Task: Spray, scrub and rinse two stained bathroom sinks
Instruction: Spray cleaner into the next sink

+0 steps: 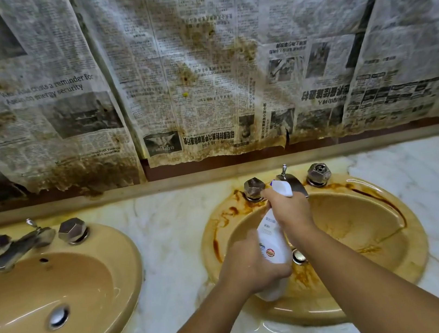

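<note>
While the right sink (pixel 363 219) is streaked with rusty brown, this looks like the spray step: the left hand (pixel 251 264) has its grip wrapped round the body of the white spray bottle (pixel 274 246), and the right hand (pixel 290 210) has its grip closed on the neck at the trigger, just below the faucet (pixel 293 181). Next it'll need aiming at those stains. Left of both grips, the other sink (pixel 60 290) looks cleaner. Marble table (pixel 165 231) is wet, with stained newspaper (pixel 198 69) covering the wall behind.
</note>
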### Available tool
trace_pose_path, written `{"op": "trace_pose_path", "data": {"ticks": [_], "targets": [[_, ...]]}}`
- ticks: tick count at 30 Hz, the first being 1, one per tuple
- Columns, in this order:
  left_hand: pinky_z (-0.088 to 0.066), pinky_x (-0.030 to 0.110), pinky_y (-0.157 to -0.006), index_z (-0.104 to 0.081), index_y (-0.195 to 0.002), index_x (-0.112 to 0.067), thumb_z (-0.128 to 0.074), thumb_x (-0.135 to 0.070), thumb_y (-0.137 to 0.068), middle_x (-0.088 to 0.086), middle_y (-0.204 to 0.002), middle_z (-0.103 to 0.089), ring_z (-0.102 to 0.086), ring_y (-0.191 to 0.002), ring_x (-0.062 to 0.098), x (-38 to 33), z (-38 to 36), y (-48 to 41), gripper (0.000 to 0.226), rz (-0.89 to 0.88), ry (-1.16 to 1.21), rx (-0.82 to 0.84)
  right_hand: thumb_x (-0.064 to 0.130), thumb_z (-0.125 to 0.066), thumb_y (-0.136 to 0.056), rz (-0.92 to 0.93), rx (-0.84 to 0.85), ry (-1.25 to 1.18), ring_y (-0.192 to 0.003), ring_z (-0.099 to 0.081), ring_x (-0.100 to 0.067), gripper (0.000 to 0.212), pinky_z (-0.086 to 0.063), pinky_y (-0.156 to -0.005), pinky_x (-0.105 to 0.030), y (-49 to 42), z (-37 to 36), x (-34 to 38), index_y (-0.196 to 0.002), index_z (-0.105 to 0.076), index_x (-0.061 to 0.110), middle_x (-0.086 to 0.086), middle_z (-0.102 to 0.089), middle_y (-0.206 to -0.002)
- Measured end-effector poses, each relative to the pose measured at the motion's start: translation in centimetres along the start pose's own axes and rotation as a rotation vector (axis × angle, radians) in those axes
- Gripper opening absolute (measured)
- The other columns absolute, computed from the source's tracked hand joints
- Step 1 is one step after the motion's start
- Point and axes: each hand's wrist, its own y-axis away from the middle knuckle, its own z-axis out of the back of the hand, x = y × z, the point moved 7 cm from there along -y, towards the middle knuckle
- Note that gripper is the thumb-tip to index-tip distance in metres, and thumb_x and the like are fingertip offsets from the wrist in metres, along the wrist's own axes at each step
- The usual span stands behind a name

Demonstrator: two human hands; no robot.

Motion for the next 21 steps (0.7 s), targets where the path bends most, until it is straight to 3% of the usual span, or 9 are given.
{"op": "trace_pose_path", "data": {"ticks": [3,5,8,12,15,17,21], "targets": [[-0.046,0.03,-0.064,-0.05,-0.11,-0.027,-0.079,-0.062,-0.06,-0.008,-0.1,-0.063,-0.061,-0.086,0.015,0.2,0.4,-0.5,0.067,0.0,-0.015,0.0,0.038,-0.074,-0.074,0.025,0.041,0.01,-0.064,-0.066,-0.025,0.029,-0.052,-0.068,-0.041,-0.2,-0.4,0.2,-0.068,-0.071,0.01,-0.004,-0.073,-0.067],[-0.043,0.03,-0.063,-0.05,-0.109,-0.027,-0.079,-0.064,-0.061,-0.007,-0.099,-0.063,-0.06,-0.086,0.016,0.1,0.6,-0.7,0.067,-0.01,-0.039,0.003,0.033,-0.075,-0.077,0.027,0.057,0.003,-0.065,-0.065,-0.026,0.026,-0.049,-0.066,-0.038,-0.6,-0.3,-0.2,-0.072,-0.071,0.008,-0.008,-0.071,-0.07],[-0.042,0.028,-0.06,-0.051,-0.107,-0.028,-0.079,-0.064,-0.062,-0.009,-0.096,-0.063,-0.06,-0.083,0.014,0.0,0.3,-0.4,0.065,-0.011,-0.042,0.019,0.04,-0.074,-0.067,-0.028,0.025,-0.012,-0.076,-0.073,-0.036,0.031,-0.049,-0.065,-0.038,-1.0,-0.2,-0.8,-0.076,-0.067,0.011,-0.015,-0.071,-0.076],[-0.043,0.029,-0.059,-0.05,-0.106,-0.028,-0.076,-0.069,-0.059,-0.008,-0.093,-0.062,-0.059,-0.081,0.014,0.4,-0.3,0.6,0.067,0.033,-0.064,0.002,0.039,-0.072,-0.06,-0.084,0.102,0.074,-0.066,-0.065,-0.025,0.043,-0.046,-0.06,-0.035,-0.8,-0.6,-1.5,-0.091,-0.066,0.008,-0.01,-0.07,-0.078],[-0.036,0.026,-0.053,-0.045,-0.102,-0.029,-0.078,-0.067,-0.062,-0.01,-0.084,-0.056,-0.055,-0.073,0.011,0.3,0.1,1.4,0.064,0.066,-0.045,-0.027,0.032,-0.076,-0.069,-0.092,0.241,0.101,-0.069,-0.069,-0.024,0.04,-0.059,-0.075,-0.045,-0.8,-1.6,-1.4,-0.096,-0.071,0.003,-0.014,-0.077,-0.087],[-0.035,0.024,-0.05,-0.043,-0.101,-0.031,-0.078,-0.067,-0.062,-0.012,-0.079,-0.053,-0.053,-0.068,0.007,0.4,0.5,2.1,0.064,0.084,-0.038,-0.05,0.031,-0.077,-0.075,-0.071,0.28,0.097,-0.07,-0.071,-0.024,0.034,-0.059,-0.077,-0.043,-0.6,-2.5,-1.2,-0.093,-0.072,0.003,-0.012,-0.078,-0.086],[-0.04,0.026,-0.054,-0.046,-0.1,-0.029,-0.077,-0.067,-0.062,-0.011,-0.079,-0.053,-0.056,-0.073,0.013,1.2,1.0,3.5,0.063,0.134,-0.051,-0.072,0.047,-0.077,-0.061,-0.078,0.211,0.057,-0.08,-0.077,-0.03,0.048,-0.062,-0.084,-0.053,0.0,-3.6,-2.0,-0.096,-0.069,0.015,-0.011,-0.075,-0.087]]}}
